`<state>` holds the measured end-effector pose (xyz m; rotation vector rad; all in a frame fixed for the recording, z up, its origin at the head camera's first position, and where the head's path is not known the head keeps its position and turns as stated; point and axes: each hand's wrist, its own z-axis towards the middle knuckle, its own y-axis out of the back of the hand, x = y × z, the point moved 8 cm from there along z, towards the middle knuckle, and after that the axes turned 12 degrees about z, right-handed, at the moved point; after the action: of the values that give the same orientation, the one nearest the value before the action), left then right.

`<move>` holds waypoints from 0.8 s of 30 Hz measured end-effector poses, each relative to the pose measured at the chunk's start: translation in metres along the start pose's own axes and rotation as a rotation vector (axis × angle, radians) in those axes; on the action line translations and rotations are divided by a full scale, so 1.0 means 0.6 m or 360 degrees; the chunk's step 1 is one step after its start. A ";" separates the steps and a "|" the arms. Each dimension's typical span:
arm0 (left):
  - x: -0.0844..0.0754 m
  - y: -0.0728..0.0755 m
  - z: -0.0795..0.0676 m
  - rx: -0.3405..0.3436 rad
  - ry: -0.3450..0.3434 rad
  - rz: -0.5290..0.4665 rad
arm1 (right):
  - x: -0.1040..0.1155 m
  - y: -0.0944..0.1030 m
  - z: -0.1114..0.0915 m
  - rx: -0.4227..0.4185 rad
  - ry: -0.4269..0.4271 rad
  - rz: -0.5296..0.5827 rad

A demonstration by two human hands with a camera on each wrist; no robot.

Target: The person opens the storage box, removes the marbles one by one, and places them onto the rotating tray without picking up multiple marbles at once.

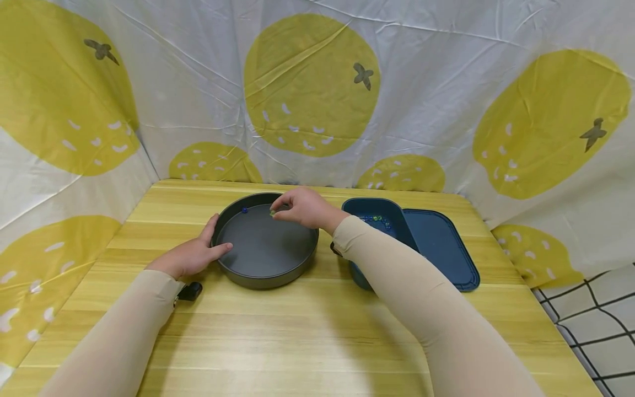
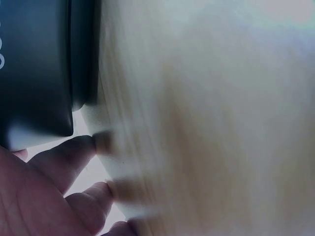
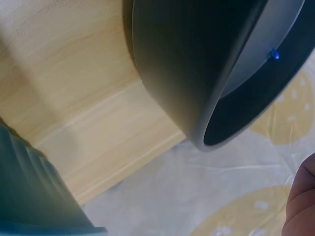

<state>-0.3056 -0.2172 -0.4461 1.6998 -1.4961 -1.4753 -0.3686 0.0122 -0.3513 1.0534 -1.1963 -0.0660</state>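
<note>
A dark grey round pan (image 1: 265, 281) stands on the table with a small blue marble (image 1: 245, 210) at its far inner edge; the marble (image 3: 274, 54) also shows in the right wrist view. My left hand (image 1: 190, 256) holds the pan's left side, thumb over the rim, other fingers along the outside. In the left wrist view, several fingers (image 2: 91, 201) spread low beside the pan wall (image 2: 34, 73). Over the pan's far right part, my right hand (image 1: 305, 208) pinches a small greenish marble (image 1: 272, 213) between thumb and fingertips.
To the right, a deep blue plastic box (image 1: 374, 204) holds several blue and green marbles (image 1: 378, 220). A flat blue lid (image 1: 441, 248) lies beside it. A fruit-print cloth (image 1: 307, 82) hangs behind the wooden table (image 1: 278, 342).
</note>
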 end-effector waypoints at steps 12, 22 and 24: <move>0.000 0.000 -0.001 0.0014 0.0014 0.0005 | 0.001 -0.008 -0.002 0.0021 -0.0028 0.0060; 0.001 0.001 -0.001 0.0003 0.0012 0.0011 | -0.008 0.002 -0.011 0.0004 -0.0071 0.0049; -0.001 0.002 -0.002 0.0001 0.0011 0.0014 | -0.018 0.016 -0.017 -0.0026 -0.0101 0.0074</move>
<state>-0.3047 -0.2175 -0.4446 1.6948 -1.4987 -1.4635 -0.3696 0.0297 -0.3520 1.0152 -1.2749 -0.0735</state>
